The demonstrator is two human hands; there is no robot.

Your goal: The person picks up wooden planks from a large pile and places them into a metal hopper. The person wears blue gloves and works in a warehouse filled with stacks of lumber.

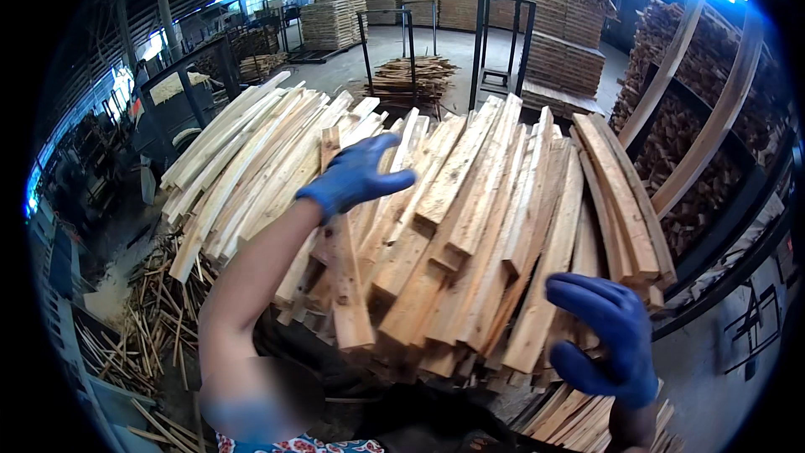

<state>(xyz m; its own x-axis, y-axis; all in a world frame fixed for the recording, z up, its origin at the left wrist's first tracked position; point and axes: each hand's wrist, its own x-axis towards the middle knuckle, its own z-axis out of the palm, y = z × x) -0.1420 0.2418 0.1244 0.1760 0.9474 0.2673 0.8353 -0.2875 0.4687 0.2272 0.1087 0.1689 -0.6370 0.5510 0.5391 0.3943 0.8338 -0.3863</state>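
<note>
A wide heap of sawn wooden strips (453, 176) lies in front of me, most of them pointing away from me. My left hand (356, 174), in a blue work glove, is over the middle-left of the heap with thumb and fingers apart. Just beneath it runs a darker, knotted strip (345, 285) whose near end sticks out toward me; whether the glove touches it I cannot tell. At the heap's right front, my right hand (610, 337) wears a matching glove. Its fingers curve away from the thumb, leaving an empty gap beside the strip ends.
Thin offcuts (163, 319) litter the floor at left. More strips (574, 419) lie low at right front. Black metal frames (503, 42) stand beyond the heap, near a low wood pile (411, 80). Tall plank stacks (566, 42) rise behind; a racked wood pile (704, 109) fills the right.
</note>
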